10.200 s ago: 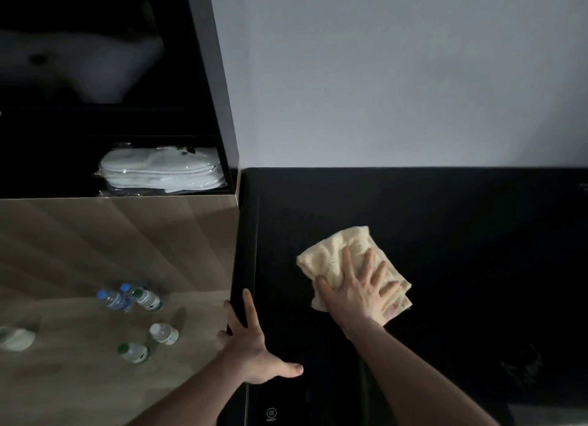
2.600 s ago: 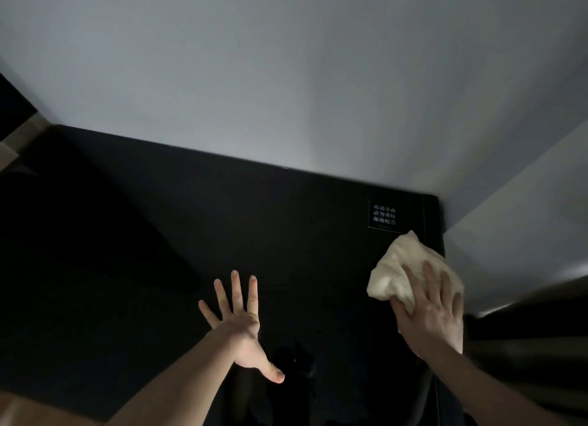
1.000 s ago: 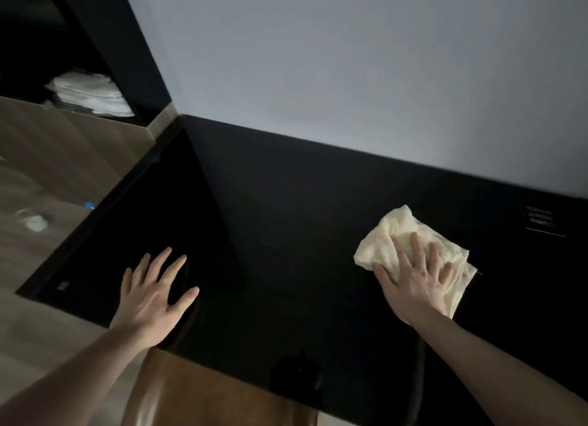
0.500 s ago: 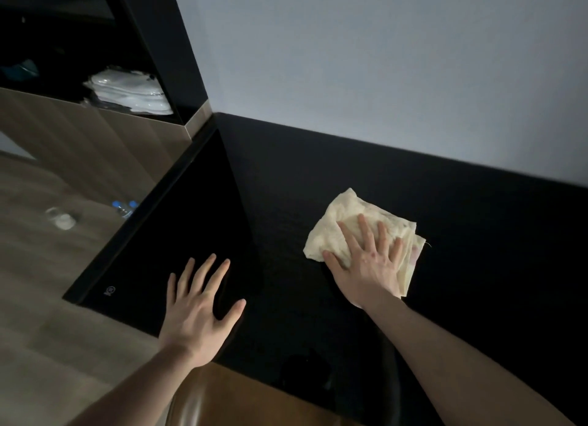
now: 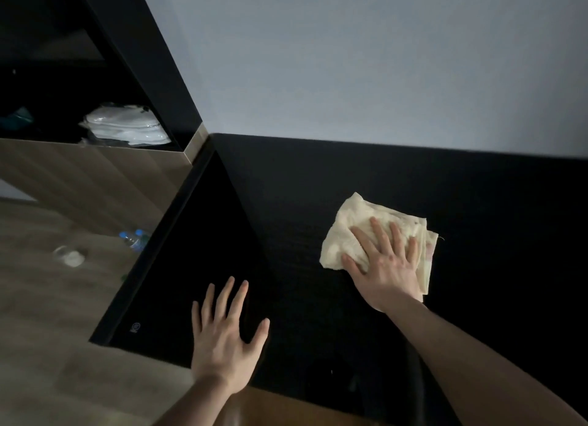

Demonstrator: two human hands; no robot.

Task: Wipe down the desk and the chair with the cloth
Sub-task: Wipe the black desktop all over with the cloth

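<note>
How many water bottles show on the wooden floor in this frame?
2, side by side: blue-capped bottles lie against the black desk's left edge. More may be hidden behind the desk.

From my feed, the black desk top (image 5: 318,177) looks dark and fairly matt, with a faint fine grain near the middle. The crumpled cream cloth (image 5: 356,225) reads as soft, nubbly towelling with a frayed thread at its edge. The pale wood-grain floor (image 5: 47,330) shows a dull sheen, and the blue-capped clear plastic bottles (image 5: 132,236) glint slightly.
</note>
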